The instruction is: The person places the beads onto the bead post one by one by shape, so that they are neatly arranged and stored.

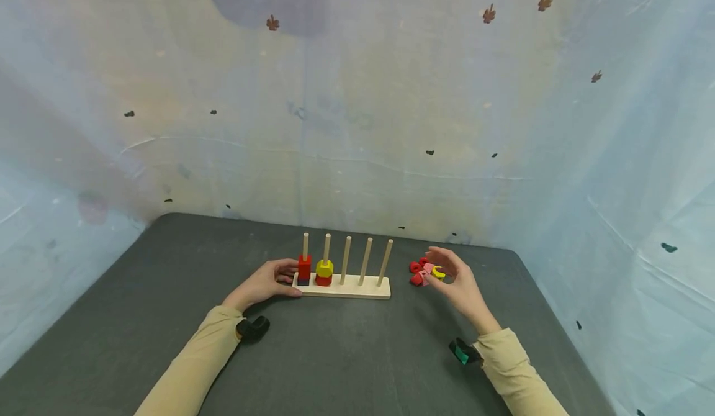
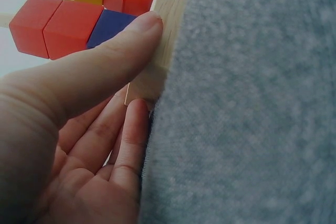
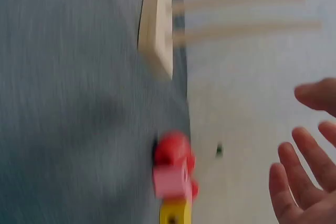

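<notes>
A wooden peg board (image 1: 357,289) with several upright pegs stands on the dark table. Its left end is held by my left hand (image 1: 267,281), the thumb along the front edge and the fingers round the end. On the leftmost peg, red blocks (image 1: 304,268) sit above a dark blue block (image 2: 110,27). The second peg carries a yellow block (image 1: 324,269) over a red block (image 1: 324,280). Above and beside a small pile of loose blocks, my right hand (image 1: 461,287) hovers with fingers spread and nothing in its grasp. Red, pink (image 3: 170,181) and yellow (image 3: 176,211) blocks make up the pile.
The grey-black table (image 1: 346,354) ends against a pale hanging sheet (image 1: 357,124) with small leaf marks, which also closes off both sides. Bare pegs (image 1: 365,261) rise from the middle and right of the board.
</notes>
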The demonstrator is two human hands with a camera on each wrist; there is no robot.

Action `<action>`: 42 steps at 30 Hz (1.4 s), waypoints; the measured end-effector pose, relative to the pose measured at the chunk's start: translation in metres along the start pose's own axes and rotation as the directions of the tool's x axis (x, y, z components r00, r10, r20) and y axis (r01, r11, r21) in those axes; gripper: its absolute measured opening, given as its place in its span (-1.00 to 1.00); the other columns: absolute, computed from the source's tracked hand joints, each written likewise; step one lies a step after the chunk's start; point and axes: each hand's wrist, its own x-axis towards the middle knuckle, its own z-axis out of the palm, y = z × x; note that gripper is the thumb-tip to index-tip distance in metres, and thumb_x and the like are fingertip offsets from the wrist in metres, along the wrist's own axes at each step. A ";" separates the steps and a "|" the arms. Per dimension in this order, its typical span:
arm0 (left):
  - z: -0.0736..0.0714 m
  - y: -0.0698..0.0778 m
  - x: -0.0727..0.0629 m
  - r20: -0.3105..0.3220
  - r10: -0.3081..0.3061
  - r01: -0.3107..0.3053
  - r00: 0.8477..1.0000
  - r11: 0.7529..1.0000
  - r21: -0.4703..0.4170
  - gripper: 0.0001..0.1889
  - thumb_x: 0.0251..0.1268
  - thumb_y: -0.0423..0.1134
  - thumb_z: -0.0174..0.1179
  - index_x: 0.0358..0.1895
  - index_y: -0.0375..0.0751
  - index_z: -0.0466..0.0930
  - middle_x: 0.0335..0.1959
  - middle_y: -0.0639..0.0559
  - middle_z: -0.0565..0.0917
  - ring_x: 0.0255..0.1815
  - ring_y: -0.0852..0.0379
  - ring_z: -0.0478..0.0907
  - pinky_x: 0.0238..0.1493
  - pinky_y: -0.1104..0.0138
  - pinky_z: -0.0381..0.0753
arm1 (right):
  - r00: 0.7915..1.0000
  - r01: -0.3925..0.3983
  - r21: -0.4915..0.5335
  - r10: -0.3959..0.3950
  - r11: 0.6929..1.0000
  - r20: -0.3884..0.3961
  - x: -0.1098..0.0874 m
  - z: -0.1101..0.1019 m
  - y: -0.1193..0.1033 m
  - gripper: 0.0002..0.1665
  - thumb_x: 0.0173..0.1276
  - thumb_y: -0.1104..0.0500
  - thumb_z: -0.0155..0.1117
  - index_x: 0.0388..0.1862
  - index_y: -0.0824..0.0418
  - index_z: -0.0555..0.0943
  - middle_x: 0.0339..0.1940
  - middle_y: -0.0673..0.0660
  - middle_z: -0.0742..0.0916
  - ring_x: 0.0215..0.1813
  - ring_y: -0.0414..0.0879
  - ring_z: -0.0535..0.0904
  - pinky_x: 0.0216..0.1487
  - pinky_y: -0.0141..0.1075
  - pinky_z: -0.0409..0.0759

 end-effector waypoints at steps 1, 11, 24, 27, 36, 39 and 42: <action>0.000 -0.001 0.000 -0.001 -0.003 0.003 1.000 1.000 -0.002 -0.20 -0.11 -0.15 0.54 0.28 -0.28 0.41 0.16 -0.18 0.52 0.07 -0.05 0.50 0.10 0.10 0.52 | 1.000 -0.005 -0.016 0.005 1.000 0.007 0.001 -0.004 0.006 -0.32 0.21 0.42 0.36 0.31 0.25 0.38 0.19 0.32 0.55 0.19 0.23 0.45 0.12 0.16 0.43; 0.002 -0.002 0.000 0.008 0.022 -0.022 1.000 1.000 0.000 -0.20 -0.10 -0.12 0.53 0.28 -0.29 0.40 0.17 -0.17 0.52 0.06 -0.02 0.50 0.11 0.10 0.51 | 0.992 -0.092 -0.159 0.104 0.983 0.072 0.006 -0.023 0.051 -0.29 0.21 0.33 0.40 0.33 0.28 0.37 0.25 0.33 0.51 0.24 0.24 0.42 0.15 0.17 0.42; 0.003 0.000 0.000 0.023 0.039 -0.039 0.999 0.999 -0.007 -0.22 -0.09 -0.12 0.53 0.27 -0.29 0.42 0.16 -0.16 0.53 0.08 -0.03 0.50 0.11 0.11 0.51 | 0.964 -0.170 -0.283 0.219 0.944 0.151 0.009 -0.022 0.066 -0.31 0.26 0.28 0.37 0.34 0.35 0.36 0.22 0.34 0.54 0.21 0.25 0.45 0.14 0.17 0.42; 0.002 0.000 0.000 0.022 0.034 -0.034 0.999 0.999 -0.008 -0.21 -0.09 -0.12 0.53 0.27 -0.29 0.41 0.17 -0.16 0.53 0.07 -0.03 0.50 0.12 0.09 0.50 | 0.967 -0.159 -0.278 0.207 0.947 0.150 0.009 -0.023 0.067 -0.38 0.28 0.31 0.33 0.30 0.36 0.40 0.18 0.34 0.56 0.19 0.24 0.47 0.11 0.16 0.45; -0.001 0.001 0.000 0.020 0.017 -0.017 1.000 1.000 -0.017 -0.20 -0.09 -0.11 0.53 0.28 -0.29 0.41 0.17 -0.17 0.52 0.06 -0.02 0.50 0.13 0.07 0.49 | 0.964 -0.167 -0.288 0.218 0.943 0.155 0.012 -0.026 0.067 -0.51 0.28 0.39 0.29 0.20 0.38 0.48 0.10 0.35 0.60 0.12 0.23 0.51 0.08 0.09 0.51; -0.001 0.001 -0.001 0.019 0.009 -0.009 1.000 1.000 -0.022 -0.20 -0.09 -0.12 0.53 0.29 -0.29 0.40 0.18 -0.17 0.52 0.06 -0.02 0.50 0.13 0.08 0.49 | 0.961 -0.176 -0.306 0.231 0.936 0.154 0.012 -0.027 0.064 -0.50 0.25 0.37 0.33 0.19 0.37 0.50 0.07 0.33 0.61 0.08 0.21 0.53 0.05 0.07 0.52; -0.001 0.001 -0.002 0.015 0.006 -0.006 1.000 1.000 -0.023 -0.20 -0.09 -0.13 0.53 0.29 -0.30 0.40 0.18 -0.17 0.52 0.06 -0.02 0.50 0.13 0.08 0.49 | 0.962 -0.170 -0.325 0.229 0.930 0.152 0.011 -0.026 0.064 -0.48 0.23 0.34 0.37 0.18 0.36 0.52 0.02 0.31 0.61 0.03 0.18 0.54 0.00 0.06 0.54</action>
